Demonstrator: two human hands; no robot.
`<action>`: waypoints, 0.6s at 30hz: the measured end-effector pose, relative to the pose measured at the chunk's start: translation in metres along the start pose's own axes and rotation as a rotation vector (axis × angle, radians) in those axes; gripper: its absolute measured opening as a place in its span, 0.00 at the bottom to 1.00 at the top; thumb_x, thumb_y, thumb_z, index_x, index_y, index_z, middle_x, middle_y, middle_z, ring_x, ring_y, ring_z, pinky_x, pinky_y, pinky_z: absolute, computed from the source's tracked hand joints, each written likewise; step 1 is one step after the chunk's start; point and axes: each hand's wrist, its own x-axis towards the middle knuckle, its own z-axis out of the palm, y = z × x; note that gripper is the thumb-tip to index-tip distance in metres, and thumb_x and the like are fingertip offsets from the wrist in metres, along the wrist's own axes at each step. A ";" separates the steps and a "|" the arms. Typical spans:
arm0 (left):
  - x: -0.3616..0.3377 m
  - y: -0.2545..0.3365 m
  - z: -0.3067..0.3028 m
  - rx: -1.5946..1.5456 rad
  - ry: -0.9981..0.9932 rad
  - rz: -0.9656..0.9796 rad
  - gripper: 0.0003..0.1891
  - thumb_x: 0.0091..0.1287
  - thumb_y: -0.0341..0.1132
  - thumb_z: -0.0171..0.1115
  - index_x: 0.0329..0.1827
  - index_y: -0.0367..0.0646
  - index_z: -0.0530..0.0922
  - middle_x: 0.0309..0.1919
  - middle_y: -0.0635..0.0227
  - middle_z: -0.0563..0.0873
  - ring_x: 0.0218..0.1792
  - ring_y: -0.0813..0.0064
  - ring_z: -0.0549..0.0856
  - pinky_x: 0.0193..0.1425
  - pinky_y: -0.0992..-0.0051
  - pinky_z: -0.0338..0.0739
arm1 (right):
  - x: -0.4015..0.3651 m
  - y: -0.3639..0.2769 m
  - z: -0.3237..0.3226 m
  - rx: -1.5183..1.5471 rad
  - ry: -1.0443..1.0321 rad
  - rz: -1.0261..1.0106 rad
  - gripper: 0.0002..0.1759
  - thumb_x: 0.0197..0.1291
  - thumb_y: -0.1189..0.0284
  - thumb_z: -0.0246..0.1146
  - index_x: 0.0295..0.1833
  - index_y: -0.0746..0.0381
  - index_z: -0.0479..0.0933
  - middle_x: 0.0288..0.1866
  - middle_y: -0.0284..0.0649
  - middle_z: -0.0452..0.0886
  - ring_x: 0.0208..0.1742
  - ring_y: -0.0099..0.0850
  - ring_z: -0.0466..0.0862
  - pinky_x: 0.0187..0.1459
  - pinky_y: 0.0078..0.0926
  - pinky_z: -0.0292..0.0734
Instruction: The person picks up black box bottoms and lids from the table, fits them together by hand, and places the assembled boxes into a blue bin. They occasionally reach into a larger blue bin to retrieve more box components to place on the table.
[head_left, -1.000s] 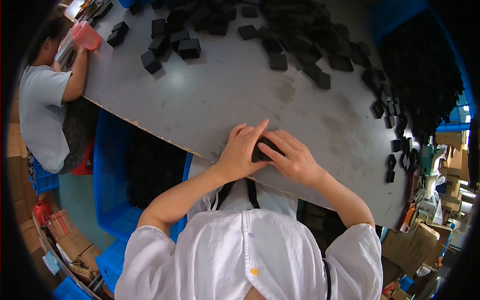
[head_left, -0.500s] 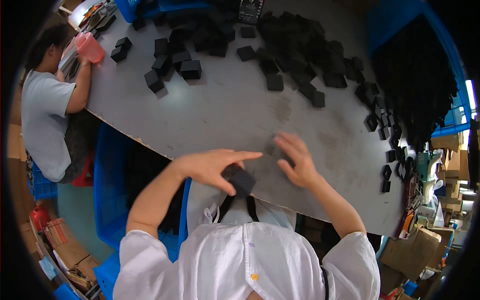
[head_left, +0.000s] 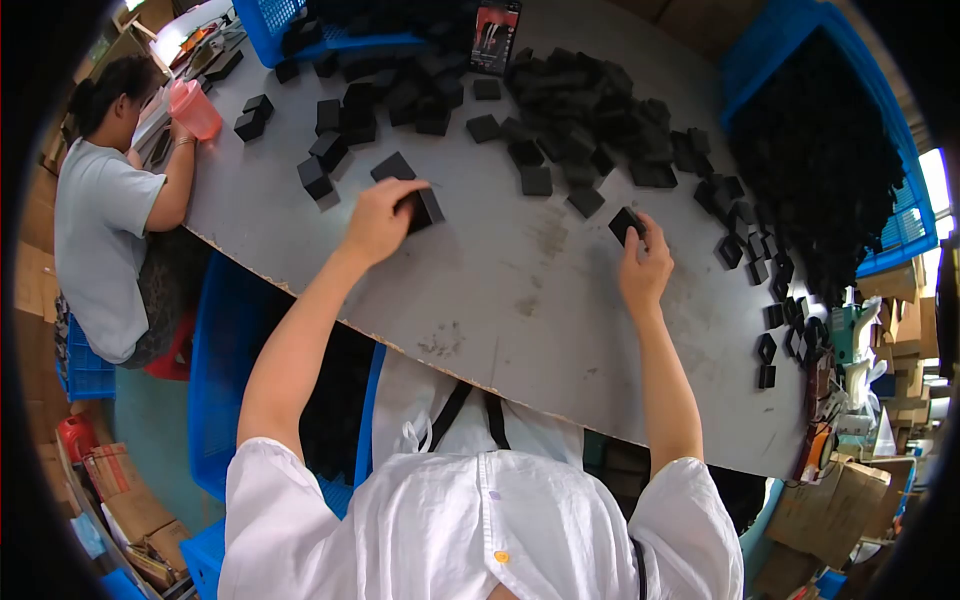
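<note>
My left hand [head_left: 378,222] is closed on a black box [head_left: 428,207], its fingers curled over the near side just above the grey table [head_left: 480,290]. Another black box [head_left: 392,167] lies right behind that hand. On the other side, my right hand [head_left: 646,262] pinches a smaller black block [head_left: 626,224] between thumb and fingers. This block is tilted, in front of a large heap of black blocks [head_left: 585,95]. A loose black block [head_left: 586,202] lies to the left of it.
A lit phone [head_left: 494,38] stands at the back. Blue crates stand behind [head_left: 262,30], at the right [head_left: 915,215] and below the table's left edge [head_left: 222,375]. One person [head_left: 110,220] sits at the left, near a pink cup [head_left: 196,110]. Small black pieces [head_left: 768,347] line the right side.
Both hands have reached forward from the table's near edge. My left hand, then around a black box by my lap, is now at a box farther up; my right hand, then open, grips a block.
</note>
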 end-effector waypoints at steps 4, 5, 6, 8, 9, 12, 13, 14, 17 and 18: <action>-0.027 0.062 0.020 -0.047 -0.083 0.082 0.26 0.61 0.39 0.68 0.64 0.46 0.78 0.56 0.61 0.82 0.55 0.57 0.81 0.59 0.65 0.77 | -0.020 -0.027 -0.006 0.445 -0.140 0.345 0.11 0.70 0.71 0.62 0.54 0.65 0.77 0.25 0.30 0.80 0.26 0.16 0.73 0.29 0.16 0.67; -0.034 0.066 0.028 -0.050 -0.035 0.231 0.27 0.60 0.40 0.70 0.64 0.46 0.78 0.59 0.62 0.80 0.57 0.57 0.80 0.61 0.65 0.76 | -0.024 -0.033 -0.006 0.587 -0.240 0.383 0.12 0.70 0.71 0.63 0.54 0.65 0.77 0.26 0.30 0.80 0.26 0.16 0.74 0.29 0.16 0.67; -0.039 0.071 0.037 -0.047 -0.035 0.234 0.27 0.60 0.40 0.70 0.64 0.46 0.78 0.59 0.62 0.80 0.57 0.57 0.80 0.61 0.65 0.76 | -0.026 -0.048 -0.010 0.668 -0.270 0.485 0.12 0.68 0.73 0.65 0.52 0.66 0.78 0.27 0.30 0.81 0.27 0.16 0.78 0.30 0.17 0.71; -0.055 0.080 0.054 0.035 -0.104 0.377 0.32 0.55 0.37 0.75 0.66 0.47 0.77 0.60 0.62 0.79 0.57 0.58 0.79 0.63 0.64 0.75 | -0.031 -0.064 -0.011 0.722 -0.333 0.531 0.12 0.67 0.73 0.65 0.52 0.66 0.77 0.27 0.30 0.81 0.28 0.16 0.79 0.30 0.17 0.71; -0.058 0.083 0.058 0.037 -0.108 0.373 0.32 0.55 0.37 0.75 0.66 0.47 0.77 0.60 0.62 0.79 0.57 0.58 0.79 0.63 0.64 0.75 | -0.034 -0.068 -0.010 0.774 -0.396 0.573 0.12 0.67 0.73 0.65 0.53 0.66 0.77 0.27 0.31 0.81 0.29 0.16 0.80 0.30 0.16 0.71; -0.066 0.098 0.068 -0.300 -0.203 0.301 0.46 0.50 0.28 0.77 0.75 0.53 0.66 0.62 0.61 0.76 0.59 0.57 0.79 0.63 0.63 0.77 | -0.040 -0.077 -0.012 0.751 -0.507 0.517 0.11 0.65 0.74 0.67 0.51 0.66 0.79 0.29 0.31 0.82 0.29 0.16 0.79 0.30 0.16 0.71; -0.069 0.102 0.072 -0.304 -0.206 0.298 0.46 0.50 0.28 0.77 0.75 0.53 0.66 0.62 0.61 0.76 0.59 0.57 0.79 0.63 0.63 0.77 | -0.041 -0.080 -0.013 0.750 -0.582 0.492 0.11 0.64 0.74 0.67 0.50 0.66 0.80 0.29 0.30 0.82 0.29 0.16 0.79 0.30 0.16 0.71; -0.072 0.106 0.076 -0.350 -0.194 0.262 0.48 0.50 0.28 0.77 0.77 0.53 0.64 0.62 0.62 0.76 0.59 0.57 0.79 0.62 0.63 0.78 | -0.043 -0.080 -0.012 0.729 -0.643 0.512 0.10 0.62 0.75 0.69 0.48 0.66 0.82 0.30 0.32 0.83 0.28 0.18 0.79 0.31 0.18 0.72; -0.071 0.109 0.085 -0.375 -0.158 0.288 0.51 0.50 0.29 0.78 0.79 0.54 0.60 0.62 0.62 0.76 0.59 0.56 0.79 0.61 0.63 0.79 | -0.045 -0.089 -0.012 0.552 -0.708 0.426 0.10 0.59 0.76 0.70 0.46 0.67 0.84 0.30 0.34 0.84 0.28 0.20 0.80 0.32 0.20 0.74; -0.071 0.109 0.088 -0.355 -0.129 0.348 0.52 0.50 0.30 0.78 0.80 0.53 0.59 0.62 0.62 0.76 0.59 0.56 0.79 0.61 0.63 0.79 | -0.043 -0.092 -0.013 0.531 -0.705 0.405 0.10 0.57 0.77 0.71 0.45 0.68 0.85 0.33 0.38 0.85 0.29 0.21 0.82 0.32 0.21 0.76</action>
